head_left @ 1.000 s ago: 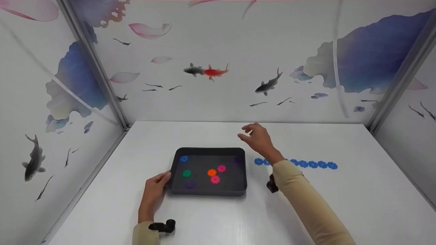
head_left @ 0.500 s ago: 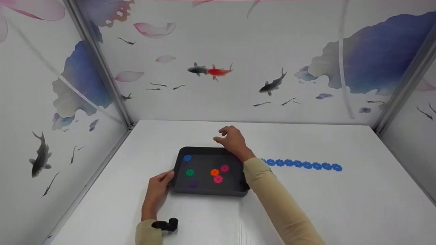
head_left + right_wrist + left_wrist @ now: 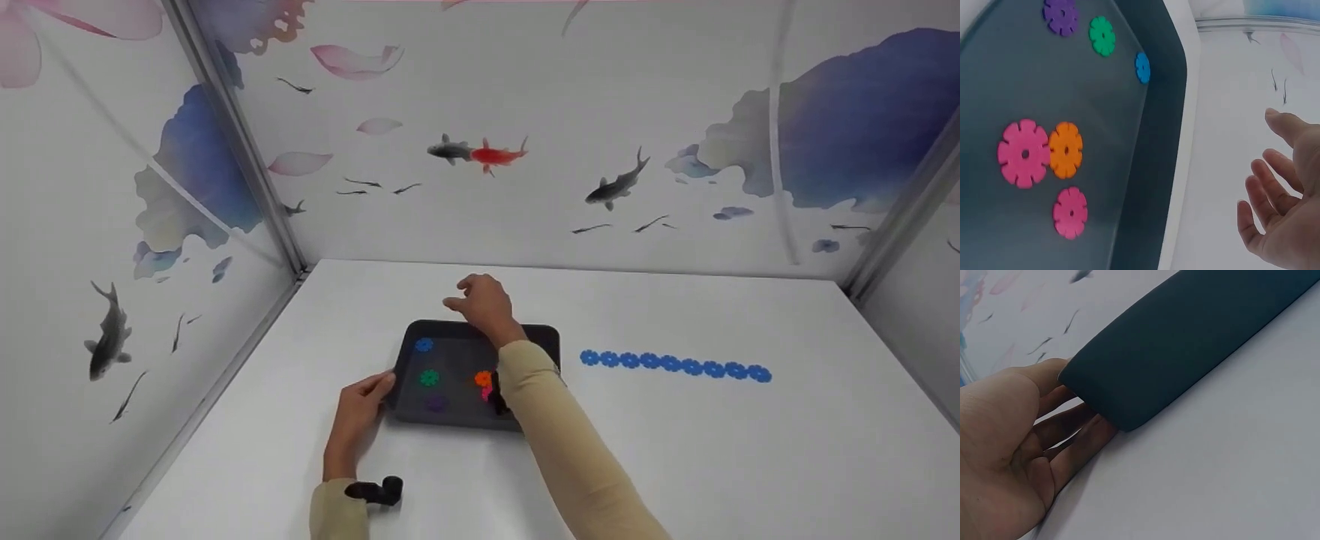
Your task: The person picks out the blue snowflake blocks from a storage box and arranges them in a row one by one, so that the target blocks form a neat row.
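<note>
A dark grey tray (image 3: 457,421) sits on the white table. My left hand (image 3: 358,412) grips its left side, thumb at the rim and fingers against the outside. My right hand (image 3: 484,304) hovers over the tray's far rim, fingers loosely bent and holding nothing. Inside lie notched plastic snowflake discs: blue (image 3: 424,345), green (image 3: 429,377), purple (image 3: 436,405) and orange (image 3: 483,379). Two pink ones, a larger-looking disc (image 3: 1010,152) and another disc (image 3: 1069,229), flank the orange in the right wrist view. The right forearm hides part of the tray in the head view.
A row of several linked or touching blue snowflake discs (image 3: 650,361) lies on the table (image 3: 720,435) right of the tray. Printed panels with fish (image 3: 611,187) wall the table at the back and sides.
My right hand has moved left, from beyond the blue row to above the tray's far edge. The left hand keeps its grip on the tray. The head view has shifted slightly.
</note>
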{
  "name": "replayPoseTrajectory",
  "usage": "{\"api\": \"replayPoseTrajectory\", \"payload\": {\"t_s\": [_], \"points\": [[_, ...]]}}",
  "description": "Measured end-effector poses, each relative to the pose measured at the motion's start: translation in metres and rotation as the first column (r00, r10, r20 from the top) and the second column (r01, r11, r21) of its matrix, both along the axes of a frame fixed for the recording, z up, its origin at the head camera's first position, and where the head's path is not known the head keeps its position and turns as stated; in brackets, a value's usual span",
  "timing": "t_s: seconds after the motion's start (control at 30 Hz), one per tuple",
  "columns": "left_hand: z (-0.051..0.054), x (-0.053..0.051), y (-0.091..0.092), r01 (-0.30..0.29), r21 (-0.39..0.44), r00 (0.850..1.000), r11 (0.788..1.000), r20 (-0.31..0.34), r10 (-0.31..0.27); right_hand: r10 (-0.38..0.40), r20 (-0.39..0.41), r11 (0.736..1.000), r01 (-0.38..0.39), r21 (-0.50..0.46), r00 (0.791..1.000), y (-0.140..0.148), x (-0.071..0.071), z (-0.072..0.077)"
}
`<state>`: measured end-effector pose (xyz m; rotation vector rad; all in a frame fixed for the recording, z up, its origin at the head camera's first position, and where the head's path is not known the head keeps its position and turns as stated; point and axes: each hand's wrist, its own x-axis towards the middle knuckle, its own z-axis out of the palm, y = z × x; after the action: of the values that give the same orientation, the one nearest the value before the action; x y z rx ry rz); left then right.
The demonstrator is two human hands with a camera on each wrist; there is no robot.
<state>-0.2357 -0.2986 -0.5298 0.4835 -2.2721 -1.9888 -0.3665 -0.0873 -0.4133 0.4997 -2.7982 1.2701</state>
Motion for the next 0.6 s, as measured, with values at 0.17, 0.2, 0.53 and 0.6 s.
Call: {"api": "replayPoseTrajectory", "payload": {"t_s": [0.17, 0.2, 0.53, 0.6], "points": [[-0.001, -0.001, 0.001, -0.013, -0.039, 1.000, 0.999, -0.007, 0.012, 0.001, 0.054, 0.999, 0.001, -0.040, 0.999, -0.014, 0.007, -0.017], [-0.001, -0.002, 0.001, -0.015, -0.072, 1.000, 0.997, -0.011, 0.014, 0.000, 0.067, 0.999, 0.003, -0.048, 0.998, -0.017, 0.009, -0.022], [-0.001, 0.000, 0.000, -0.011, -0.018, 1.000, 1.000, -0.014, 0.011, -0.078, 0.163, 0.981, 0.105, -0.164, 0.983, -0.042, 0.024, -0.060], [0.000, 0.002, -0.004, -0.013, -0.003, 1.000, 1.000, -0.016, 0.013, -0.084, 0.169, 0.977, 0.115, -0.182, 0.982, -0.049, 0.026, -0.064]]}}
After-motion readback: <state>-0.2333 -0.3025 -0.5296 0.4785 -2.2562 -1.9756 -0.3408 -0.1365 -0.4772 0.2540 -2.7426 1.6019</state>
